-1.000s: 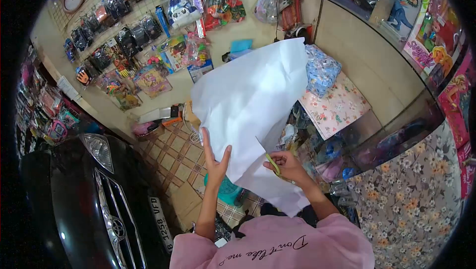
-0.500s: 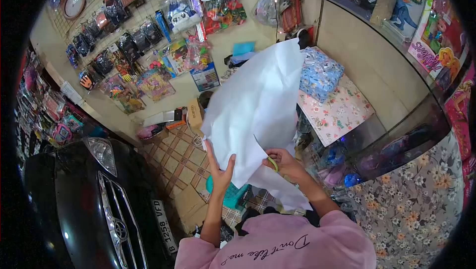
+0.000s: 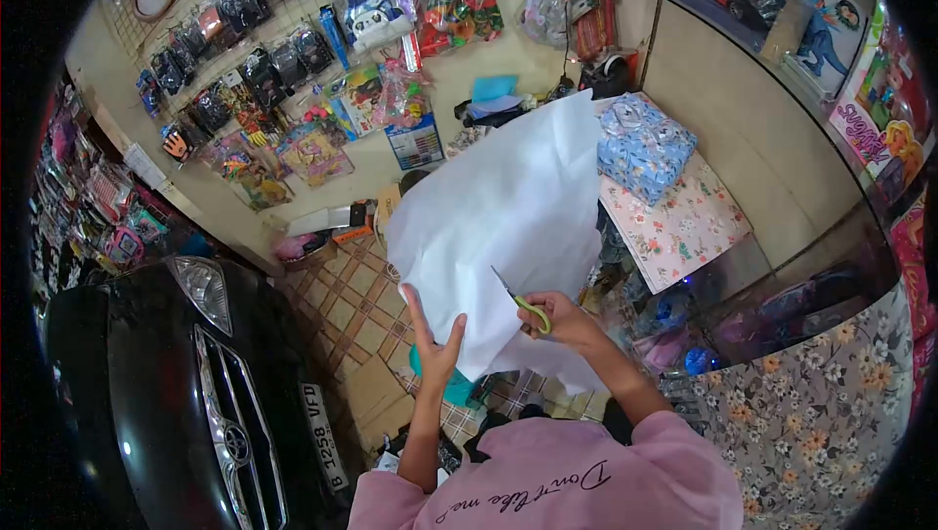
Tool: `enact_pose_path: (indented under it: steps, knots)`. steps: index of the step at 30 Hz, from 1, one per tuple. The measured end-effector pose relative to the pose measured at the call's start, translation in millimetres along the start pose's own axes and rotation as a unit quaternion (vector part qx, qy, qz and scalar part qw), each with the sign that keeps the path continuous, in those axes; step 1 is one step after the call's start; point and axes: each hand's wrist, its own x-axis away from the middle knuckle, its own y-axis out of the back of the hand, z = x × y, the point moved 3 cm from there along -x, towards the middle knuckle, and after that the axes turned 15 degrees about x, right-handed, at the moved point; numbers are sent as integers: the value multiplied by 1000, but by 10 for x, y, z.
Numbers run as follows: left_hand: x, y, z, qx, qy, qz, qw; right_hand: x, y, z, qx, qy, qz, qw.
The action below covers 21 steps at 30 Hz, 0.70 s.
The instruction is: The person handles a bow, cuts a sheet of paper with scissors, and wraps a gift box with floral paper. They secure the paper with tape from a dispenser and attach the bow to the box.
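Observation:
A large white sheet of paper [image 3: 498,203] is held up in front of me, slightly creased. My left hand [image 3: 437,352] grips its lower left edge, with the thumb on the near face and the index finger along the edge; the other fingers are mostly hidden. My right hand [image 3: 562,320] holds scissors [image 3: 532,312] with yellow-green handles, their dark blades pointing up and left over the paper's face. Below the right hand, a loose part of white paper [image 3: 567,366] hangs down. Behind the sheet's lower edge, a teal basket-like item [image 3: 459,391] is partly visible.
A black car [image 3: 147,383] stands close on the left. To the right are a glass display case [image 3: 811,276], a floral board [image 3: 674,222] and a blue patterned package [image 3: 645,147]. Flattened cardboard [image 3: 376,403] lies on the tiled floor. Packaged goods [image 3: 264,71] hang on the wall.
The scissors have come out from the paper's cut edge, and their blades now show over the sheet. The hanging lower part has shifted up and left. My left hand keeps its hold.

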Motion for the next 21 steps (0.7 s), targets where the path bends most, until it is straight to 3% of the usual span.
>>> enact_pose_path:
  steps: [3,6,12,18,21]
  knots:
    - [23,48,12,-1,3,6,1000,-20,-18,25,-3,-7,6,1000]
    - [56,55,31,-14,-1,4,1000,-91,-90,4,27,31,-51,998]
    - [62,75,29,-15,-4,-7,1000,-77,-147,129,39,-17,-58,997]
    - [97,81,62,-24,0,-3,1000,-228,-150,-34,35,29,-74,996]
    - [104,76,47,-27,6,-1,1000,-156,-165,63,49,2,-83,995]
